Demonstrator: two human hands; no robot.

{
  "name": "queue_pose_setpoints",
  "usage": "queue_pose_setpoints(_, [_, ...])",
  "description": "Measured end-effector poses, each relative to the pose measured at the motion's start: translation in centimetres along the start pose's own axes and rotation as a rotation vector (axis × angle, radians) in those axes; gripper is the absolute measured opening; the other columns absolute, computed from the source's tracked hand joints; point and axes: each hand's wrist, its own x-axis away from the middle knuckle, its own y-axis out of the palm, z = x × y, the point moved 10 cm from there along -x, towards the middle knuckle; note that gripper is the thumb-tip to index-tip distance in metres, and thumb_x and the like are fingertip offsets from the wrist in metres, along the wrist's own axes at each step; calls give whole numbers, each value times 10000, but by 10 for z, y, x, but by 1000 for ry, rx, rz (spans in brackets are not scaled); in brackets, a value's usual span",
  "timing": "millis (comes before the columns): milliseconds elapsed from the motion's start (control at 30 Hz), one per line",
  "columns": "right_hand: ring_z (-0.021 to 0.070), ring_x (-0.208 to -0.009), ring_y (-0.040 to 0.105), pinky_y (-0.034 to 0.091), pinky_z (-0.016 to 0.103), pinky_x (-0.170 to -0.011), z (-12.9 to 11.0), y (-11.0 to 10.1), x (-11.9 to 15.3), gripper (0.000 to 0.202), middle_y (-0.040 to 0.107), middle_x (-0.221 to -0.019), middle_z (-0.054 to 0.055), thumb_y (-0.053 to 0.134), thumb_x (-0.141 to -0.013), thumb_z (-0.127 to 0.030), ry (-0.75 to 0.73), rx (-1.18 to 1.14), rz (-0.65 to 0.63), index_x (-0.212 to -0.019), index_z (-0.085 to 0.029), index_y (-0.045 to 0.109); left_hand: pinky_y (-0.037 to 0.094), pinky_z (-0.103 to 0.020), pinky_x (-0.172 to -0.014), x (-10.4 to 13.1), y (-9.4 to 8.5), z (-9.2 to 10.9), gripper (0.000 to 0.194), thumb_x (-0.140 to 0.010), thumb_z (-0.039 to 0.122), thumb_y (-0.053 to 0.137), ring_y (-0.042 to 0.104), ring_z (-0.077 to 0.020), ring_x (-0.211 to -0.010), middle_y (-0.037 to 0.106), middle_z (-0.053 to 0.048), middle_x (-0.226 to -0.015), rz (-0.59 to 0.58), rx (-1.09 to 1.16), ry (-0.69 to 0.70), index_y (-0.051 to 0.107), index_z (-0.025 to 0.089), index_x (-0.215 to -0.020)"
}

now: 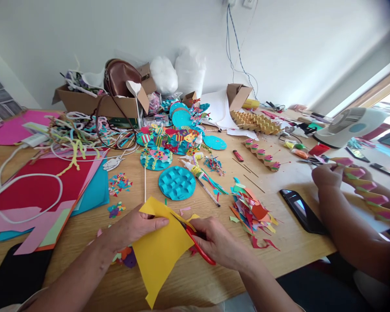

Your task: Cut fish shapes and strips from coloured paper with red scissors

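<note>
Yellow paper (164,255) was held over the near part of the counter (279,255), pinched at its upper left between the thumb and fingers of the left hand (146,225), while the right hand (214,242) gripped the red scissors (199,250), blades at the paper's upper part. Beyond lay a blue disc (177,183) and a pen (208,193), with scraps (251,210) to the right; farther right, past a phone (300,210), a co-worker's hand (328,175) held a pink-and-yellow strip (365,186).

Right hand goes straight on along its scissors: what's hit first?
Yellow paper: the red-handled scissors in the right hand already have their blades at it. The left hand has its thumb close beside that line; depth leaves clearance unclear.
</note>
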Motion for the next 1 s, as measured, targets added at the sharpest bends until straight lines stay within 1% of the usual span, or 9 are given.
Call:
queue_pose_setpoints(100, [62, -495, 352, 247, 179, -452, 2, 0, 1, 308, 428, -550, -51, 383, -877, -339, 3, -17, 10, -634, -160, 444, 513, -245, -622, 0, 0, -3, 223, -609, 366, 712, 677, -191, -690, 746, -32, -749, -4, 7, -8, 717, 183, -736])
queue_pose_setpoints(200, [62, -495, 349, 248, 179, -451, 5, 2, 2, 324, 442, -552, -47, 378, -880, -340, 4, -46, -2, -618, -159, 438, 514, -247, -639, 0, 3, -5, 259, -604, 361, 717, 677, -189, -703, 746, -27, -751, -27, 24, -20, 715, 191, -800])
queue_pose_setpoints(333, [62, -494, 353, 249, 181, -451, 6, 3, 2, 289, 462, -563, -43, 391, -872, -308, 5, -49, -6, -635, -158, 461, 510, -244, -636, 0, 5, -5, 329, -605, 361, 717, 675, -187, -697, 744, -21, -720, -52, 21, -23, 705, 200, -892])
queue_pose_setpoints(433, [62, -502, 364, 255, 179, -458, 5, 4, 1, 244, 469, -575, -44, 407, -860, -283, 4, -30, 0, -659, -162, 475, 506, -241, -627, -1, 4, -5, 345, -603, 351, 720, 672, -180, -687, 745, -22, -784, -43, 6, -6, 700, 207, -916])
queue_pose_setpoints(633, [60, -514, 370, 259, 175, -474, 3, 4, 0, 211, 453, -568, -52, 421, -847, -250, -2, 16, 1, -655, -168, 456, 501, -265, -661, -4, 11, -6, 340, -623, 339, 710, 669, -194, -731, 743, -42, -788, -117, -11, 17, 691, 187, -926])
queue_pose_setpoints(800, [58, -515, 357, 250, 173, -474, 4, 5, -2, 206, 435, -563, -57, 429, -840, -235, -15, 19, 1, -645, -168, 436, 500, -272, -657, -4, 10, -3, 320, -620, 335, 713, 668, -197, -731, 740, -44, -821, -102, -31, 46, 690, 185, -901])
queue_pose_setpoints(1000, [56, -499, 315, 234, 172, -455, 6, 4, -2, 297, 376, -537, -62, 419, -859, -285, -26, -42, 18, -590, -167, 375, 498, -268, -648, -6, 8, -4, 261, -619, 325, 719, 666, -191, -719, 739, -38, -827, -88, -41, 44, 694, 183, -837])
